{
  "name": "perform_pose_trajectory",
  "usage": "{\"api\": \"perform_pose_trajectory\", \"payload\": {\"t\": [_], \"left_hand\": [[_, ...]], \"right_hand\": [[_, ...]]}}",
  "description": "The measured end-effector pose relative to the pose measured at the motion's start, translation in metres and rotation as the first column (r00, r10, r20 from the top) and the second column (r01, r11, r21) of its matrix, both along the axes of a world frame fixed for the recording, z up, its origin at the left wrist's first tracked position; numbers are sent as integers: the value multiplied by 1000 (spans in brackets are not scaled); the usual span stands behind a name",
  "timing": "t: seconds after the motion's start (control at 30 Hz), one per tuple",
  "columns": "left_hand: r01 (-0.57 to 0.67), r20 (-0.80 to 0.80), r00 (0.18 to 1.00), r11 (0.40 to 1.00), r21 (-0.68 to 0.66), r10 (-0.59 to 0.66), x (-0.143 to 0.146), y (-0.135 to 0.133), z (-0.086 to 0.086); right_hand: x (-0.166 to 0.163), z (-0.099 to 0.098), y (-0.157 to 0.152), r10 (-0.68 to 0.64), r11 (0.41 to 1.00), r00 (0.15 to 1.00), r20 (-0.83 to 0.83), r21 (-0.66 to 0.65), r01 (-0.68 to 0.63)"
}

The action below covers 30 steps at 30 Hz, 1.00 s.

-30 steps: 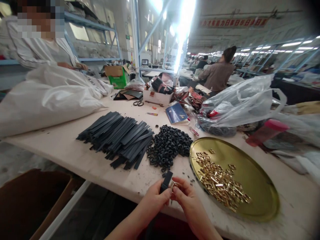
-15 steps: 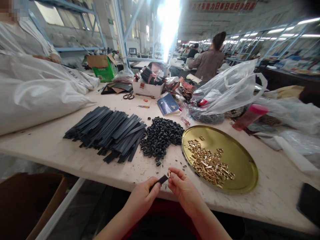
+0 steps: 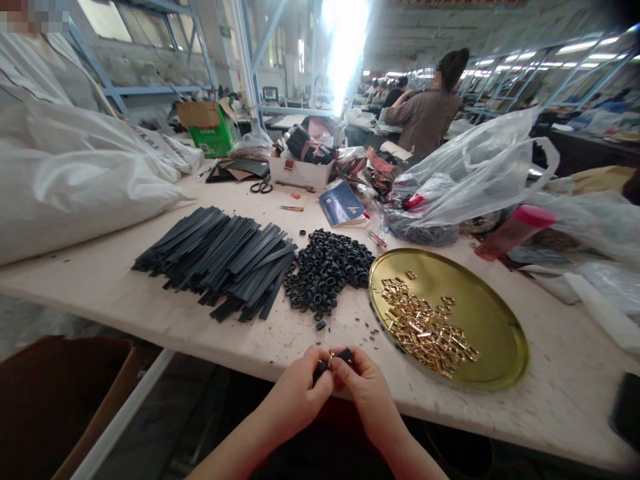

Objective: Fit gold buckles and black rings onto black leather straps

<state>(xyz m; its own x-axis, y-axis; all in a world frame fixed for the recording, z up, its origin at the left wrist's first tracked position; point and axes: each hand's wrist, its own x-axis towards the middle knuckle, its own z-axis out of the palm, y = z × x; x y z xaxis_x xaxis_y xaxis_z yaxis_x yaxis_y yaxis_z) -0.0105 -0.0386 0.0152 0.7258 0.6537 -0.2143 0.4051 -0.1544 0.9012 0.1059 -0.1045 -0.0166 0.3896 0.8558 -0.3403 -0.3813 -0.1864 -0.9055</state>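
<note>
My left hand [image 3: 309, 381] is closed on a short black strap [image 3: 320, 371] just over the table's front edge. A small gold buckle [image 3: 331, 360] sits on the strap, between the fingertips of both hands. My right hand [image 3: 363, 380] pinches at the buckle, and a black strap end [image 3: 344, 356] shows between its thumb and fingers. Beyond the hands lies a heap of small black loops [image 3: 325, 270]. Left of it are many flat black strips [image 3: 215, 257] in a spread pile. On the right, a round gold tray [image 3: 500, 333] holds a pile of gold buckles [image 3: 425, 327].
Scissors [image 3: 261, 187], a cutter [image 3: 291, 209] and a blue booklet [image 3: 343, 203] lie farther back. A white sack [image 3: 80, 187] stands at left; plastic bags [image 3: 475, 180] and a pink-capped bottle [image 3: 515, 232] at right. Below left is a cardboard box [image 3: 95, 393]. Other people are nearby.
My hands have come together, and the buckle is now on the strap with black showing on both sides. My right fingers now reach the strap end. The view has shifted slightly.
</note>
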Motion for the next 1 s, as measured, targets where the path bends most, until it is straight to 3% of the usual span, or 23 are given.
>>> {"api": "perform_pose_trajectory", "payload": {"t": [0.17,0.3,0.37,0.53,0.6,0.7,0.83,0.9,1.0], "left_hand": [[-4,28,1000,988,-155,8,0,3,-5],[-21,61,997,969,-244,37,1,6,-6],[-19,64,997,962,-271,38,1,5,-7],[-31,52,997,943,-332,52,3,2,-5],[-68,34,996,938,-341,84,5,0,-5],[-108,16,993,930,-352,121,7,-3,-5],[-117,17,991,919,-377,133,8,-5,-6],[-125,9,990,920,-372,138,8,-6,-6],[-142,-20,989,930,-338,144,8,-7,-7]], "right_hand": [[4,-3,-1,25,999,960,280,22,-32],[6,0,-2,6,998,922,387,54,-29],[5,1,-2,8,999,939,343,39,-23],[3,-4,0,-15,1000,999,33,-8,15],[4,-5,0,-14,1000,1000,24,-5,14],[5,-1,-2,-18,1000,978,208,-3,19],[6,6,-6,-63,998,836,546,43,47],[7,6,-7,-62,998,810,584,42,47],[8,4,-6,-31,999,855,518,-8,41]]}}
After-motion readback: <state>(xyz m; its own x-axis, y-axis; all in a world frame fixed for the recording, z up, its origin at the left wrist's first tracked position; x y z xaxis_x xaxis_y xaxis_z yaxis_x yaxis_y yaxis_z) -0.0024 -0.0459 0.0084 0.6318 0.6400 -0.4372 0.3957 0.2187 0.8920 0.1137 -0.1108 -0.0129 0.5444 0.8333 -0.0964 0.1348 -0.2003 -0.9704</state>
